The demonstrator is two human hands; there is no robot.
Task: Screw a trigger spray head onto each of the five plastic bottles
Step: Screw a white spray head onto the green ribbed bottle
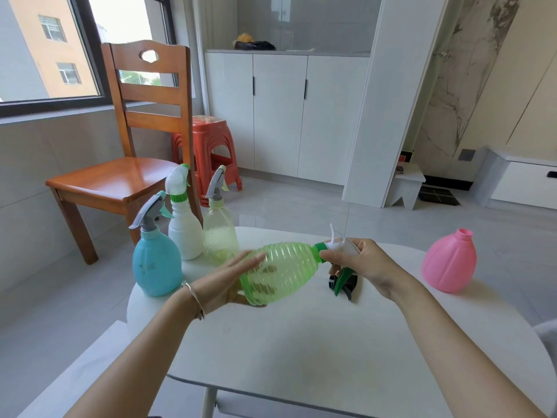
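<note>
Left hand (232,280): we see its fingers nearly straight and spread, laid along the wide end of the green ribbed bottle (283,271), with the thumb underneath; a thin bangle sits on the wrist.
Right hand (361,262): its fingers are curled round the white spray head (340,247), whose green collar sits on the bottle's neck and whose green trigger points down.
Green ribbed bottle: we find it lying on its side in the air between the two hands, above the white worktop (301,342).
Under the right hand: a black plastic piece (348,289) lies on the worktop, too hidden for us to tell more.
Right edge: a pink bottle (449,262) stands upright with its neck bare.
Left edge: we count three upright bottles close together, each wearing a spray head: a blue bottle (156,267) nearest, a white bottle (184,230) and a pale clear bottle (219,233) behind.
Beyond the worktop: a wooden chair (132,176) and a red stool (211,146) stand on the tiled floor.
</note>
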